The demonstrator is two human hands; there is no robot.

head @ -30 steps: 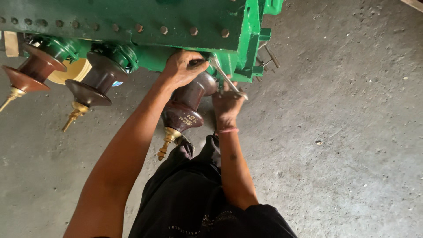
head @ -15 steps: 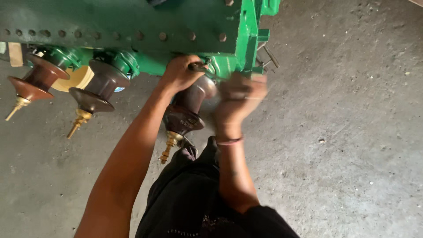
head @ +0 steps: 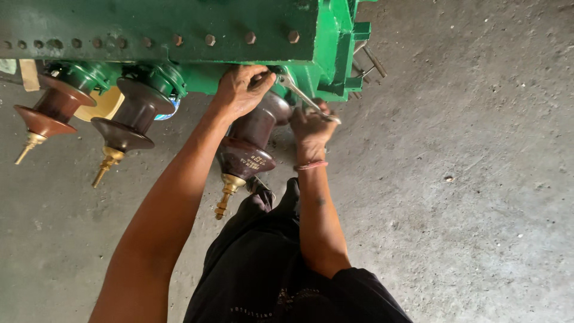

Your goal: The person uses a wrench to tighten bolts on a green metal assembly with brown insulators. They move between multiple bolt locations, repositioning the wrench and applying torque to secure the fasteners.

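Note:
A green bolted metal tank [head: 179,24] fills the top of the head view. Three brown ribbed insulators with brass tips stick out of it. My left hand [head: 239,90] is closed around the base of the right-hand insulator [head: 251,143], at its green flange. My right hand [head: 311,125] grips the handle of a metal spanner [head: 299,93]. The spanner's head reaches up to the flange beside my left hand. A band circles my right wrist.
The left insulator [head: 51,113] and the middle insulator [head: 128,122] stand apart to the left. Grey concrete floor [head: 466,179] spreads to the right and below. Metal rods [head: 371,60] project from the tank's right end. My dark trousers [head: 263,263] are underneath.
My right hand swung up in a blur and has come back down with the spanner. My left hand stays on the insulator base. The camera shifted slightly.

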